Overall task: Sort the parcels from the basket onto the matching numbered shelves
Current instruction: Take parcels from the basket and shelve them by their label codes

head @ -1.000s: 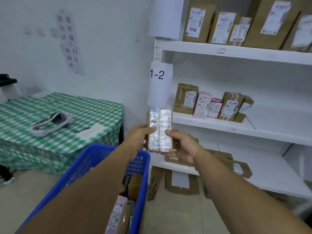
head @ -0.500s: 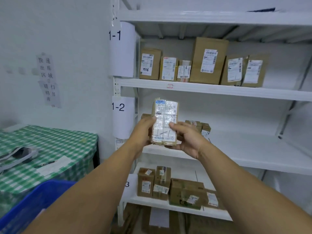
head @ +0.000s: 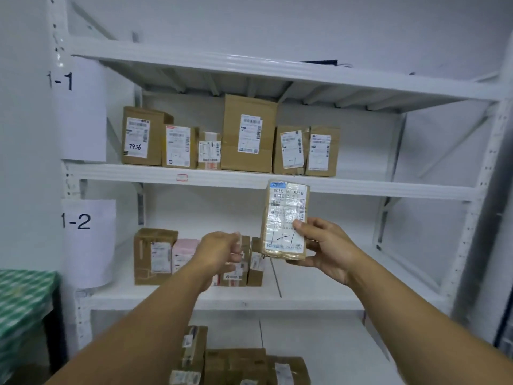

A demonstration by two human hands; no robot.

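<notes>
- The parcel (head: pixel 286 218) is gripped upright by the right hand (head: pixel 326 247), in front of shelf 1-2 (head: pixel 305 298).
- Nothing is held by the left hand (head: pixel 219 250), loosely curled, also before that shelf.

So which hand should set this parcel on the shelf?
Right. The right hand grips the parcel, held up before the shelves; the left hand holds nothing.

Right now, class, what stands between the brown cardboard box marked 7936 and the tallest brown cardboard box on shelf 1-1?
Two white-labelled brown cardboard boxes: a medium box beside the 7936 box, a small box beside the tallest box. Head view.
</notes>
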